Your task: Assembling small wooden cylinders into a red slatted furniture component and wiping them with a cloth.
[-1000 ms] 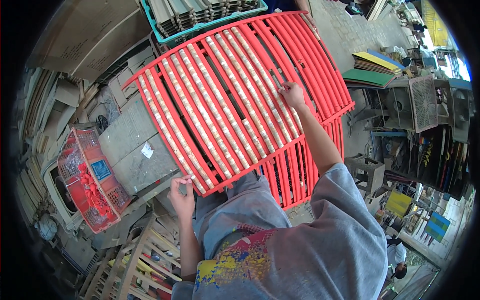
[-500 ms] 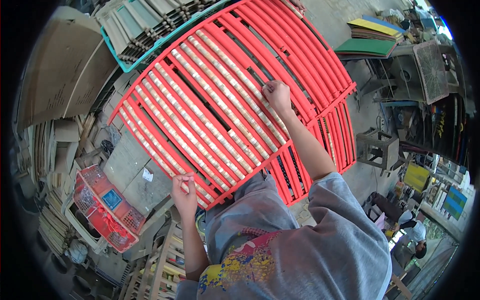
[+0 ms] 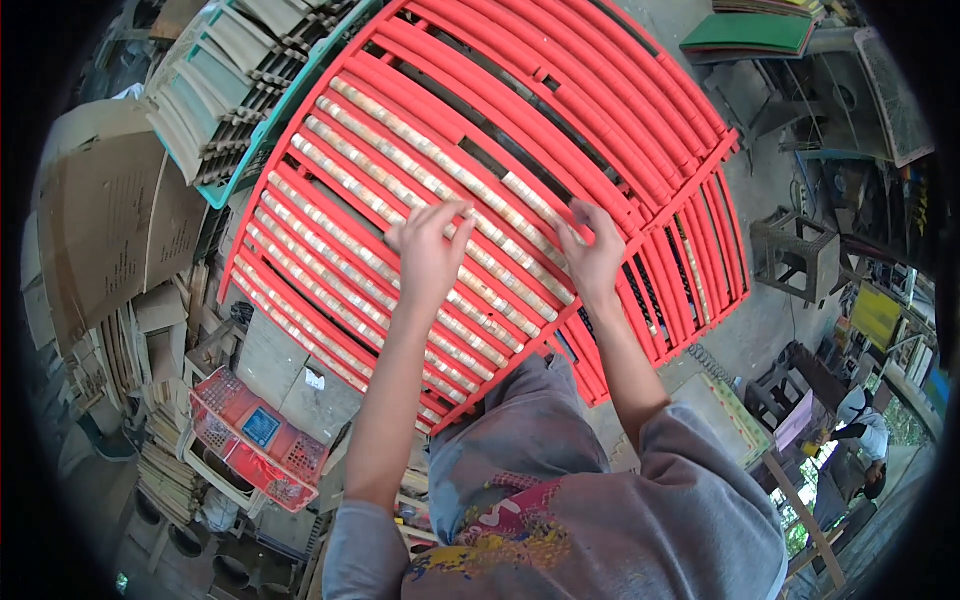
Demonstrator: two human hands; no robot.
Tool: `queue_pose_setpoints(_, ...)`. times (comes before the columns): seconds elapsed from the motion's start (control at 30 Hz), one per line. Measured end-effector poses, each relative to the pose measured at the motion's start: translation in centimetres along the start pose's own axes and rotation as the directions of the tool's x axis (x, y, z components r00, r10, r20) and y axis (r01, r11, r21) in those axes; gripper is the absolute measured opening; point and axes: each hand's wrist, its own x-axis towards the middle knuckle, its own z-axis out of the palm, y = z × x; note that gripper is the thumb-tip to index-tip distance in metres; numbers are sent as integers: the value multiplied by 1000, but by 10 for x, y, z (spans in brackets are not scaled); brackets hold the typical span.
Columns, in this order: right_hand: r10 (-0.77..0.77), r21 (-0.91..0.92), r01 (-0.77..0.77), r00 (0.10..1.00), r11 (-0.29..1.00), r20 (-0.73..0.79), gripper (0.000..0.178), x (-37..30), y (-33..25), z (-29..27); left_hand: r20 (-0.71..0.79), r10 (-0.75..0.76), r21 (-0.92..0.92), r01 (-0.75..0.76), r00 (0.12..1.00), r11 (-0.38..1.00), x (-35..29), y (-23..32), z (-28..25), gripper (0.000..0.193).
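A large red slatted rack (image 3: 500, 115) spreads out before me, tilted across the view. Along many of its slats run rows of short cream-and-white banded pieces (image 3: 385, 140). Over the middle rows is my left hand (image 3: 430, 250), its fingers curled in toward the thumb. My right hand (image 3: 597, 255) is bent in a pinch at the rack's near right, beside a shorter row of pieces (image 3: 532, 198). Whatever is between the fingertips of either hand is too small to make out. The hands are apart from each other and cover parts of the rows beneath them.
A teal-edged tray (image 3: 262, 130) of stacked grey slats adjoins the rack's far left. Cardboard (image 3: 95, 215) leans at the left, above a red plastic basket (image 3: 225, 415). On the right stand a stool-like frame (image 3: 797, 255) and stacked green boards (image 3: 750, 35). Another person (image 3: 865, 430) is at lower right.
My left hand has moved from the rack's near left edge up and right over the middle rows. My right hand has come nearer to me along the rack. The whole view has shifted slightly.
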Motion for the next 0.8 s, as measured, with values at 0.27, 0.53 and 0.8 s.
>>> queue_pose_setpoints(0.27, -64, -146, 57, 997, 988, -49, 22, -32, 20, -34, 120, -1, 234, -28, 993, 972, 77, 0, 65, 13)
queue_pose_setpoints(0.53, -44, -250, 37, 999, 968, -25, 24, -36, 41, -26, 177, -15, 237, -28, 984, 971, 79, -1, 74, 15)
queue_pose_setpoints(0.8, -56, -235, 63, 998, 970, 37, 29, -27, 31, -31, 87, 99, 208, -116, 991, 971, 69, -11, 67, 16)
